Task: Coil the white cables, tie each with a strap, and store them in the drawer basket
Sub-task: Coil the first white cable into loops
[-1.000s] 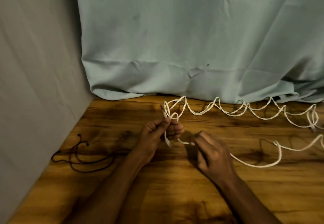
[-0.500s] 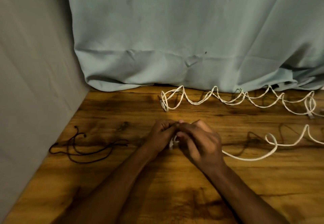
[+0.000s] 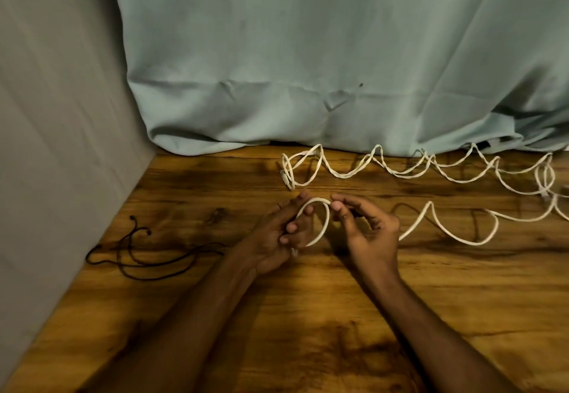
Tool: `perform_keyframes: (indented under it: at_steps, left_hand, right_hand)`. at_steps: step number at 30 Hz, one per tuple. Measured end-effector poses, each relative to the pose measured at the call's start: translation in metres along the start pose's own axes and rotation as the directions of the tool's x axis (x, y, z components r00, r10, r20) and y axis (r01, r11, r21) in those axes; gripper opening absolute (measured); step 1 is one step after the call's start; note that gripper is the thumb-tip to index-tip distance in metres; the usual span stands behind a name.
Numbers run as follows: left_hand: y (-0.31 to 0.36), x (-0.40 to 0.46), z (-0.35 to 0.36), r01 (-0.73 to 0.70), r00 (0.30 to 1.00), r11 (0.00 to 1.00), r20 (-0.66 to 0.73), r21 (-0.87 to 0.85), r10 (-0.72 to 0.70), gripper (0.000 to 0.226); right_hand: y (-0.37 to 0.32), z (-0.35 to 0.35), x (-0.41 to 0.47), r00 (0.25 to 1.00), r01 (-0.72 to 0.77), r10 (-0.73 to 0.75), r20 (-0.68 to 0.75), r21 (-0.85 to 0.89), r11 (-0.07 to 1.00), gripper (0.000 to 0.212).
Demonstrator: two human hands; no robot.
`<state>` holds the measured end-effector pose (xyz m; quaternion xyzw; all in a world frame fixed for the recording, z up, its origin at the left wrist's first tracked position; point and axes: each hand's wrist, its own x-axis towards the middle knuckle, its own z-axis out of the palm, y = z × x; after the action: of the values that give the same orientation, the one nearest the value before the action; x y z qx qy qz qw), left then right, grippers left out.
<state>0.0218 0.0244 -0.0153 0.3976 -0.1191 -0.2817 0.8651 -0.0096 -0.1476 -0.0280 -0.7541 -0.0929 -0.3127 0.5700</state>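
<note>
Both hands met over the wooden counter (image 3: 308,315), working one white cable (image 3: 320,223). The left hand (image 3: 277,238) held the cable's end, its fingers curled round it and the plug tip poking out below the palm; the right hand (image 3: 366,232) pinched the same cable between thumb and forefinger at the top of a small loop that arched between the two hands. From behind the right hand the cable ran off to the right in loose waves across the counter, lifting clear of the wood in places, and left the frame at the right edge. A second cable (image 3: 400,167) lay farther back, just in front of a pale green cloth (image 3: 308,69) that hung down to the counter; it zigzagged from a small coil near the middle to the right edge, apart from the hands. Thin black straps (image 3: 147,254) lay in a loose tangle at the left, near a grey wall (image 3: 55,115), well apart from both cables. No brand, label or writing could be read on anything.
</note>
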Motion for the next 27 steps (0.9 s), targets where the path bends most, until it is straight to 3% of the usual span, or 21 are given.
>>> perform_keyframes:
  at_steps: [4, 8, 13, 15, 17, 20, 27]
  left_hand:
    - [0.007, -0.001, -0.005, -0.059, 0.998, 0.994, -0.001, -0.093, 0.059, 0.028]
    - [0.023, -0.003, -0.005, -0.163, 0.977, 0.968, -0.166, -0.189, 0.133, 0.029]
    - [0.032, 0.001, -0.019, -0.341, 0.838, 0.940, -0.463, -0.030, 0.289, 0.031]
    - [0.035, 0.000, -0.023, -0.355, 0.799, 0.935, -0.515, 0.013, 0.310, 0.028]
    - [0.035, -0.003, -0.022, -0.328, 0.785, 0.943, -0.539, 0.054, 0.304, 0.027]
    - [0.035, -0.007, -0.013, -0.290, 0.790, 0.950, -0.531, 0.115, 0.305, 0.023]
    - [0.023, -0.009, 0.009, -0.196, 0.900, 0.956, -0.348, 0.218, 0.264, 0.027]
  right_hand:
    - [0.003, 0.001, -0.001, 0.996, 0.017, -0.008, 0.090, -0.093, 0.996, 0.025]
    - [0.010, -0.006, 0.000, 0.961, 0.153, -0.068, 0.268, -0.310, 0.938, 0.031]
    - [0.010, -0.013, 0.005, 0.772, 0.552, -0.239, 0.588, -0.436, 0.711, 0.038]
    - [0.011, -0.013, 0.008, 0.720, 0.624, -0.240, 0.651, -0.455, 0.636, 0.052]
    - [0.010, -0.016, 0.009, 0.701, 0.652, -0.262, 0.664, -0.446, 0.614, 0.062]
    - [0.005, -0.018, 0.007, 0.707, 0.667, -0.339, 0.621, -0.424, 0.613, 0.057]
    - [-0.003, -0.013, 0.000, 0.704, 0.679, -0.464, 0.537, -0.317, 0.663, 0.043]
